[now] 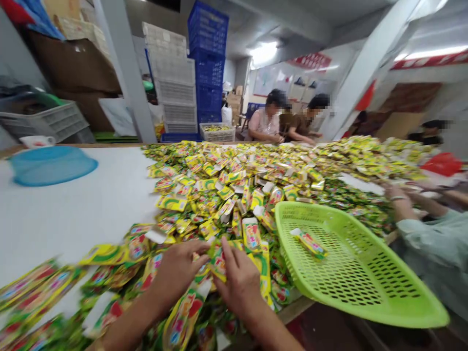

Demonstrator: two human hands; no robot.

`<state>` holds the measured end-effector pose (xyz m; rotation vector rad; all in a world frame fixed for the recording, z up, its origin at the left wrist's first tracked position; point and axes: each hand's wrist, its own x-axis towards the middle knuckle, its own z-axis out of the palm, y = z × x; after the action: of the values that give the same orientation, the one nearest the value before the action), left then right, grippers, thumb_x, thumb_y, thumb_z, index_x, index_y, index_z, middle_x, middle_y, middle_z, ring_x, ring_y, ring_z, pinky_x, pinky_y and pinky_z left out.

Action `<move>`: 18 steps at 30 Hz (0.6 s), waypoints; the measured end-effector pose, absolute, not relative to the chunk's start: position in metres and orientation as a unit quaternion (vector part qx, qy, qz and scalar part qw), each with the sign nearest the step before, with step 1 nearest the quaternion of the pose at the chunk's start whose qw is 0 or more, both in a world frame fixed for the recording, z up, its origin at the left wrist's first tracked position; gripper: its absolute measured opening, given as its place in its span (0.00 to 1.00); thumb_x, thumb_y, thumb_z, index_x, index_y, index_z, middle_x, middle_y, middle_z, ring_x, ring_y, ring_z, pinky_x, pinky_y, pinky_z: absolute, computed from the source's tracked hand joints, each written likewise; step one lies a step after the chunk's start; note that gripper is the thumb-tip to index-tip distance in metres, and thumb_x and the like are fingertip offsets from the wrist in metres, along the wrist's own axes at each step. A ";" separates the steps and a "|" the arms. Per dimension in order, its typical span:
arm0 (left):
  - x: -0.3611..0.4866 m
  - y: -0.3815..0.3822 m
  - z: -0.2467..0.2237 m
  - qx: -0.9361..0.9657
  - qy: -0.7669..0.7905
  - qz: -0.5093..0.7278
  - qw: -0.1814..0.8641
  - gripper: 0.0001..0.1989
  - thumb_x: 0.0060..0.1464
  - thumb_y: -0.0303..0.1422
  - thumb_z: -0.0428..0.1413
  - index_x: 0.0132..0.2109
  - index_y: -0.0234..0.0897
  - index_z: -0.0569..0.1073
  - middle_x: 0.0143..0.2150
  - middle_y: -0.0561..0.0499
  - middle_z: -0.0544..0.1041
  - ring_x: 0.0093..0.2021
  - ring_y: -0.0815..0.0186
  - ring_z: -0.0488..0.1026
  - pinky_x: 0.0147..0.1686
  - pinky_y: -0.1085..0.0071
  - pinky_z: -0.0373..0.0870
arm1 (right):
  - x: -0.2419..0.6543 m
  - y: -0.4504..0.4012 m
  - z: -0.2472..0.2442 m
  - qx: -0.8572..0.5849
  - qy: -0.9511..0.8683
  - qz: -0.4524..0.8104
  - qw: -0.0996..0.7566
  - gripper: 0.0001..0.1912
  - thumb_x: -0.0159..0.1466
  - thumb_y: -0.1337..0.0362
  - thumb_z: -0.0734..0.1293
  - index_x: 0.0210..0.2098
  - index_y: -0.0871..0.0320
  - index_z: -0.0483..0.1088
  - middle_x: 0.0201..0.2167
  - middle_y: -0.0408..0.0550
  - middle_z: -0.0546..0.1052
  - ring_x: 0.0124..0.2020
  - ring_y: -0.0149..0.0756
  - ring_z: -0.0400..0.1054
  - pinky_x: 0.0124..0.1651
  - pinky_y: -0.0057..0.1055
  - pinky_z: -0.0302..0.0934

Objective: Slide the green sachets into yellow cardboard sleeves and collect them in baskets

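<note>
My left hand and my right hand meet over a heap of small packets in yellow, green and red. Between my hands is a small yellow-green packet. My right fingers are wrapped round it, and my left thumb and fingertips pinch its left end. Right of my hands, a lime-green plastic basket with a perforated base stands at the table's edge. One packet lies inside the basket.
A blue translucent basin and a cup stand on the white table at left. A co-worker's arm reaches in at right. Two people work across the table, near stacked crates.
</note>
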<state>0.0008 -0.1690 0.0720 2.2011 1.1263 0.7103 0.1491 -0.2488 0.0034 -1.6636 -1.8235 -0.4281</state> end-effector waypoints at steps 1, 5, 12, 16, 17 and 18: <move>0.003 -0.171 0.073 0.820 0.416 0.253 0.301 0.10 0.48 0.33 0.54 0.35 0.42 0.80 0.37 0.51 0.82 0.37 0.61 0.76 0.41 0.69 0.71 | 0.151 -0.249 0.003 -0.631 -0.692 -0.166 0.309 0.38 0.61 0.59 0.61 0.66 0.62 0.43 0.44 0.56 0.72 0.40 0.43 0.67 0.39 0.37 0.66; 0.003 -0.175 0.075 0.786 0.419 0.196 0.411 0.16 0.53 0.33 0.49 0.42 0.39 0.79 0.33 0.51 0.81 0.22 0.68 0.71 0.26 0.72 0.68 | 0.158 -0.250 -0.003 -0.639 -0.685 -0.174 0.305 0.35 0.63 0.57 0.60 0.65 0.62 0.47 0.45 0.57 0.71 0.41 0.43 0.67 0.40 0.36 0.64; 0.009 -0.190 0.070 0.809 0.373 0.233 0.390 0.13 0.53 0.30 0.50 0.33 0.38 0.80 0.33 0.49 0.77 0.31 0.67 0.70 0.29 0.74 0.66 | 0.157 -0.255 -0.006 -0.634 -0.695 -0.173 0.291 0.35 0.64 0.58 0.60 0.66 0.62 0.45 0.45 0.56 0.72 0.42 0.42 0.66 0.41 0.36 0.63; 0.017 -0.198 0.063 0.811 0.381 0.243 0.372 0.12 0.52 0.29 0.50 0.26 0.36 0.76 0.31 0.49 0.74 0.32 0.67 0.69 0.32 0.73 0.65 | 0.157 -0.257 -0.006 -0.631 -0.697 -0.176 0.291 0.36 0.65 0.57 0.58 0.67 0.63 0.40 0.46 0.57 0.71 0.43 0.43 0.66 0.41 0.36 0.62; 0.017 -0.199 0.061 0.810 0.375 0.235 0.383 0.13 0.53 0.29 0.50 0.24 0.36 0.74 0.28 0.50 0.73 0.30 0.67 0.69 0.31 0.73 0.65 | 0.157 -0.258 -0.006 -0.631 -0.698 -0.175 0.290 0.36 0.65 0.57 0.58 0.67 0.63 0.40 0.46 0.57 0.72 0.43 0.43 0.66 0.41 0.36 0.62; 0.017 -0.199 0.060 0.806 0.369 0.221 0.406 0.14 0.53 0.30 0.49 0.22 0.36 0.73 0.25 0.51 0.71 0.28 0.68 0.69 0.28 0.74 0.64 | 0.158 -0.260 -0.007 -0.629 -0.700 -0.175 0.288 0.36 0.65 0.57 0.58 0.67 0.62 0.40 0.45 0.56 0.72 0.42 0.43 0.67 0.41 0.36 0.62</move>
<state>0.0173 -0.1995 0.0598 2.0344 0.9315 0.5582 0.1583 -0.2597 -0.0068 -1.6805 -1.8709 -0.4681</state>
